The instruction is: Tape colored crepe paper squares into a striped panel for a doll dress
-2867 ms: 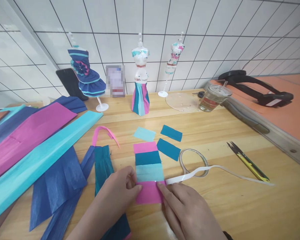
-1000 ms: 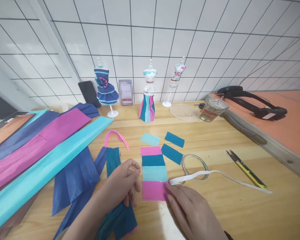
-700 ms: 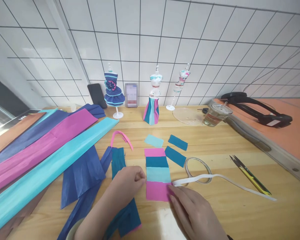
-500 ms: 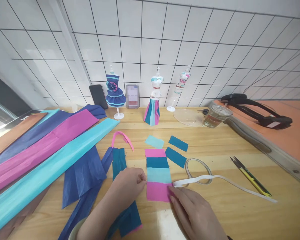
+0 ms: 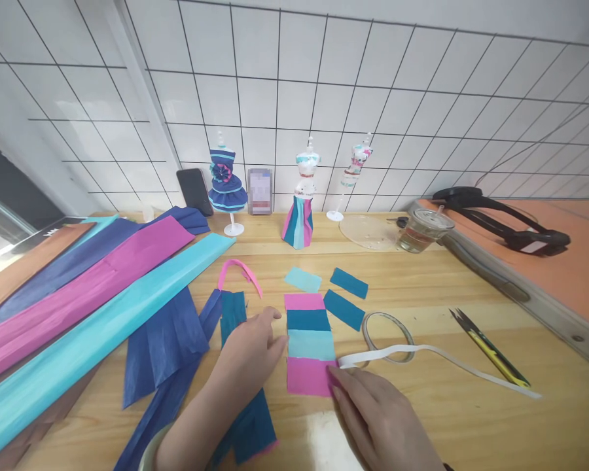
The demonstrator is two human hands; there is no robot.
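Note:
A striped panel of crepe paper [image 5: 310, 344] in pink, teal and light blue bands lies flat on the table in front of me. At its lower right corner, my right hand [image 5: 380, 415] has its fingers pressed together on the pink band. My left hand [image 5: 256, 347] hovers by the left edge, thumb and index finger parted, with nothing visible between them. White double-sided-looking tape [image 5: 373, 354] runs right from beside the pink band. Two loose teal pieces [image 5: 344, 310] and a light blue piece [image 5: 303, 279] lie just beyond the panel.
Crepe paper rolls [image 5: 103, 301] and navy pieces [image 5: 164, 353] cover the left side. A tape roll [image 5: 387, 335] and black-yellow snips [image 5: 491, 350] lie right. Behind stand small dress forms [image 5: 308, 167], a phone [image 5: 195, 191] and a lidded cup [image 5: 425, 229]; a black headset [image 5: 503, 219] sits far right.
My left thumb and index finger have come apart, and that hand has lifted slightly away from the panel's left edge. The right hand stays on the pink corner.

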